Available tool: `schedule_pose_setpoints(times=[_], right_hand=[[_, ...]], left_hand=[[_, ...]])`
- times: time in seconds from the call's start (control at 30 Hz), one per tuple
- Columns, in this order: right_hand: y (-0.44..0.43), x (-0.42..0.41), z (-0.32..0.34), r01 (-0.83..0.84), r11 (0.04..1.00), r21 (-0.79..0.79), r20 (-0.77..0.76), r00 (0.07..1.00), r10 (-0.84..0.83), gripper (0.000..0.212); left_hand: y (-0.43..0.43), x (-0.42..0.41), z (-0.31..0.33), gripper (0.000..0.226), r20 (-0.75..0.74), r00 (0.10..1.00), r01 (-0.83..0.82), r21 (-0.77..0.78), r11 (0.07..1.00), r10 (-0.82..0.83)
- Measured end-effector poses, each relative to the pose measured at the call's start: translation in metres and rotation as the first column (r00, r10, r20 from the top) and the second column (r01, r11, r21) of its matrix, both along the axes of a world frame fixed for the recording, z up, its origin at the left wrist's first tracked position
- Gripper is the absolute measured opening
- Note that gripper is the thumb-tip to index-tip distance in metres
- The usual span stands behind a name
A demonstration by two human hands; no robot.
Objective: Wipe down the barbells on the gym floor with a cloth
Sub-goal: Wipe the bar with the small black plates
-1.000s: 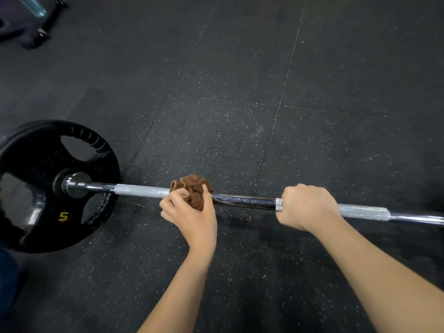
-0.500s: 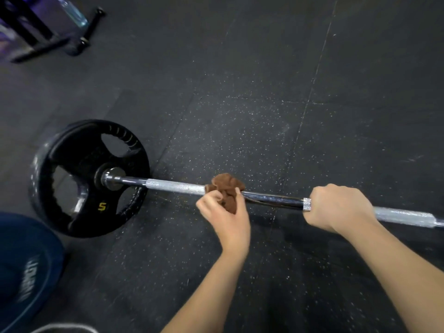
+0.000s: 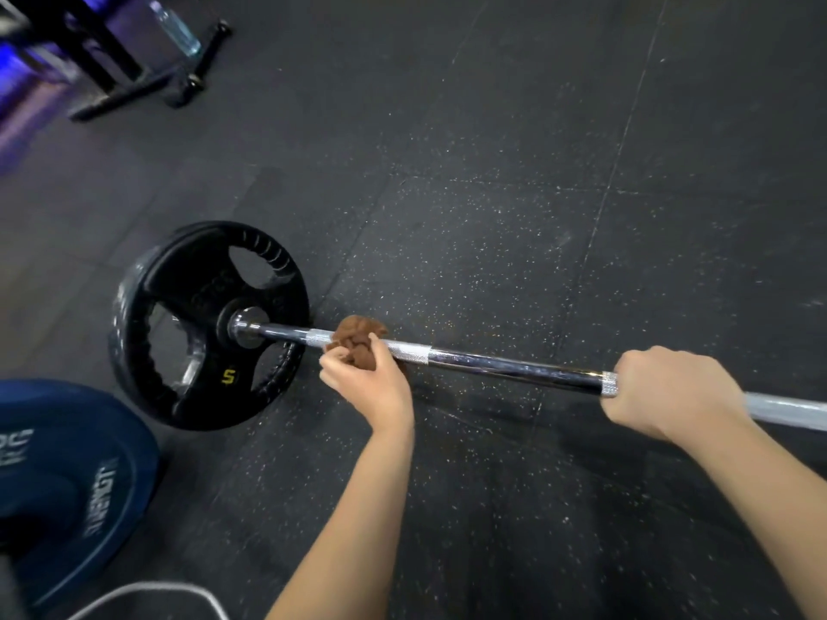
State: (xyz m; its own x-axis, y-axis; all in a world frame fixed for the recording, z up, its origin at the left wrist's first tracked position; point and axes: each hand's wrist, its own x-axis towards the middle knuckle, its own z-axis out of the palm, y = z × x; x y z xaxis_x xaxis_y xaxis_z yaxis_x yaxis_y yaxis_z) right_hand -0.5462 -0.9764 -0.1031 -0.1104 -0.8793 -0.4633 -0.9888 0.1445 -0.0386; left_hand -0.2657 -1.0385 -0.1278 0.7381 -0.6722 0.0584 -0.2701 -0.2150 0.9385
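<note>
The left hand (image 3: 367,381) squeezes the brown cloth (image 3: 358,340) round the bar (image 3: 514,364) near the black plate (image 3: 206,324), the right hand (image 3: 671,396) grips the bar farther right, and much looks left to wipe.

The barbell (image 3: 514,365) is metal: glossy, smooth chrome along its middle, with paler bands of rough, matt knurling on either side. The cloth (image 3: 358,335) bunched over it is brown, soft and nappy (towelling, by the look of it). The black plate (image 3: 179,270) at centre left looks like rubber, with a dull sheen and ribbed grip edges. The blue plate (image 3: 67,463) at lower left is matt. The floor (image 3: 492,194) is matt, grainy black rubber flecked with pale specks. The bottle (image 3: 176,31) at upper left is clear plastic.
</note>
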Motion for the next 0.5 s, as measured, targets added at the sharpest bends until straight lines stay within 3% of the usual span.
schedule_pose_setpoints(times=[0.33,0.5], right_hand=[[-0.002,0.004,-0.001,0.016,1.0,0.013,-0.02,1.0,-0.016,0.022],[0.0,0.006,0.0,0.015,1.0,0.016,-0.033,0.999,-0.014,0.023]], left_hand=[[0.04,-0.047,-0.015,0.033,0.007,0.973,0.232,0.02,0.973,-0.232],[0.008,-0.007,-0.011,0.03,-0.028,0.998,0.05,-0.015,0.999,-0.05]])
